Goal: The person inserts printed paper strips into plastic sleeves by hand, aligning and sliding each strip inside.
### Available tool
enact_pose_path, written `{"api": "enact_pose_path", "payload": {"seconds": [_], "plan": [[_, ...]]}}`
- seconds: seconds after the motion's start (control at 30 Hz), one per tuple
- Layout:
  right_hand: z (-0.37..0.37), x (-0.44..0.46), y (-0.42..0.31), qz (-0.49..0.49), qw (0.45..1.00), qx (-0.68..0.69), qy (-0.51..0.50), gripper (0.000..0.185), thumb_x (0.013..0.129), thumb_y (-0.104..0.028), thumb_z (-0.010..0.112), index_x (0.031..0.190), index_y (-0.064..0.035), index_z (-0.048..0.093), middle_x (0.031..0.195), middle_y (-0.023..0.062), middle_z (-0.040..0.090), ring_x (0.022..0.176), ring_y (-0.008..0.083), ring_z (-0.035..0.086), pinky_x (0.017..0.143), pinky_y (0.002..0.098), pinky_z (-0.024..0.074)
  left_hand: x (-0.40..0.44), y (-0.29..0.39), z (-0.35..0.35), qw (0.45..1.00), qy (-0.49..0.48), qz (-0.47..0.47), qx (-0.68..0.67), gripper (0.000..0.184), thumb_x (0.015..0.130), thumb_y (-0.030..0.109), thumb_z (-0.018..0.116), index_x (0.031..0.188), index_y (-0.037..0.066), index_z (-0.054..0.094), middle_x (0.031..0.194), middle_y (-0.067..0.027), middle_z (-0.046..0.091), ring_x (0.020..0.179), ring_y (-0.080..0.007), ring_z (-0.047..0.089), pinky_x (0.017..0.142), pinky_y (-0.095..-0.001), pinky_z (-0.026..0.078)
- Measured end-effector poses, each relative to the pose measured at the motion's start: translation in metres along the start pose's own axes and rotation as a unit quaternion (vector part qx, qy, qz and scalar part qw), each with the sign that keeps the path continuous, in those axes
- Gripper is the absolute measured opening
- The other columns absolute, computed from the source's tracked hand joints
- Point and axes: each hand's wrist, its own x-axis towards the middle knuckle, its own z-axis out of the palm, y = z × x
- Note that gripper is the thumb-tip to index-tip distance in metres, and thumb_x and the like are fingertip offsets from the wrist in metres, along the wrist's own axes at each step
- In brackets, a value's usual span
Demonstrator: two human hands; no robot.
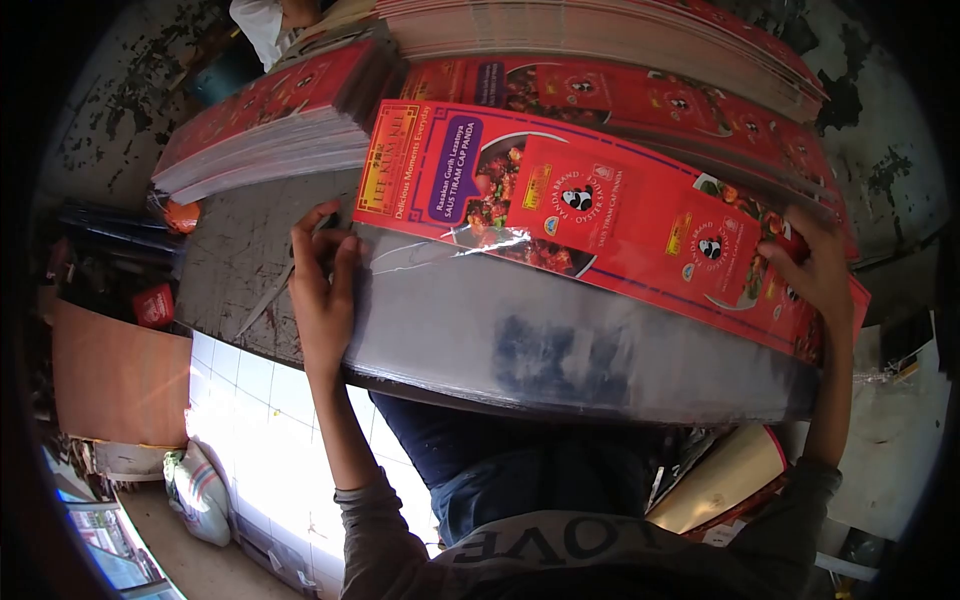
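A long red printed card [640, 215] with food pictures and panda logos lies slanted across a stack of clear plastic sheets [440, 330]. My right hand [818, 265] grips the card near its right end, thumb on the printed face and fingers by the far edge. At the card's left end, my left hand [325, 285] has its fingers curled, with thumb and forefinger at the edge of shiny, creased clear film [420, 250]. Exactly how the fingertips hold the film is hard to see. A thin grey strip [265, 303] lies beside my left hand.
Stacked red printed cards [270, 115] stand at the back left. Longer red stacks [600, 35] line the back of the worn dark tabletop [230, 240]. An orange object [182, 216] sits by the left stack. Below are pale floor tiles [260, 430] and a white sack [200, 495].
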Motion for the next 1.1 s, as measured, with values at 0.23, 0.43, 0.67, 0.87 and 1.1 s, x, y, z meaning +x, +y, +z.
{"api": "enact_pose_path", "payload": {"seconds": [0.23, 0.43, 0.67, 0.87, 1.1], "plan": [[0.0, 0.004, 0.001, 0.023, 0.999, 0.026, -0.007, 0.037, 0.063, -0.022, 0.072, 0.07, 0.0002, 0.043, 0.065, 0.012, 0.039, 0.059, 0.028, 0.035, 0.056, 0.0347, 0.0342, -0.001, 0.002, 0.001, 1.0, 0.014, 0.001, 0.023, 0.032, 0.088, 0.006, 0.047, 0.119, 0.003, 0.039, 0.081, -0.0046, 0.055, 0.076, -0.0079, 0.051, 0.07, -0.0191, 0.039], [-0.005, 0.017, 0.002, -0.034, 0.999, 0.0, -0.019, 0.031, 0.066, -0.019, 0.071, 0.081, 0.0012, 0.052, 0.073, 0.0145, 0.052, 0.065, 0.0306, 0.049, 0.063, 0.0347, 0.0406, -0.001, -0.003, 0.001, 1.0, 0.007, 0.003, 0.011, 0.032, 0.088, 0.004, 0.047, 0.118, 0.002, 0.039, 0.081, -0.0049, 0.056, 0.078, -0.0088, 0.053, 0.071, -0.0203, 0.041], [0.001, 0.009, 0.015, -0.057, 0.998, 0.039, -0.016, 0.044, 0.064, -0.017, 0.072, 0.101, 0.0022, 0.057, 0.095, 0.0151, 0.061, 0.083, 0.0287, 0.059, 0.076, 0.033, 0.0451, -0.002, -0.001, 0.0, 1.0, 0.009, -0.008, 0.02, 0.03, 0.088, 0.005, 0.047, 0.117, 0.002, 0.041, 0.081, -0.0056, 0.056, 0.079, -0.0093, 0.054, 0.072, -0.0208, 0.041], [0.006, 0.005, 0.025, -0.057, 0.998, 0.032, -0.014, 0.044, 0.064, -0.017, 0.073, 0.101, 0.0027, 0.058, 0.094, 0.0161, 0.062, 0.08, 0.0265, 0.061, 0.073, 0.0328, 0.0465, -0.003, -0.002, 0.002, 0.999, 0.031, 0.019, 0.007, 0.032, 0.087, 0.002, 0.048, 0.118, 0.003, 0.039, 0.083, -0.007, 0.057, 0.081, -0.0103, 0.055, 0.073, -0.0228, 0.042], [0.006, 0.005, 0.021, -0.055, 0.998, 0.013, -0.007, 0.044, 0.063, -0.017, 0.074, 0.1, 0.002, 0.058, 0.093, 0.0155, 0.062, 0.081, 0.0263, 0.061, 0.073, 0.0328, 0.046, -0.006, 0.0, 0.004, 0.994, 0.095, 0.053, 0.001, 0.032, 0.086, 0.001, 0.05, 0.116, 0.002, 0.039, 0.086, -0.0081, 0.059, 0.081, -0.0105, 0.055, 0.074, -0.0232, 0.042]]}}
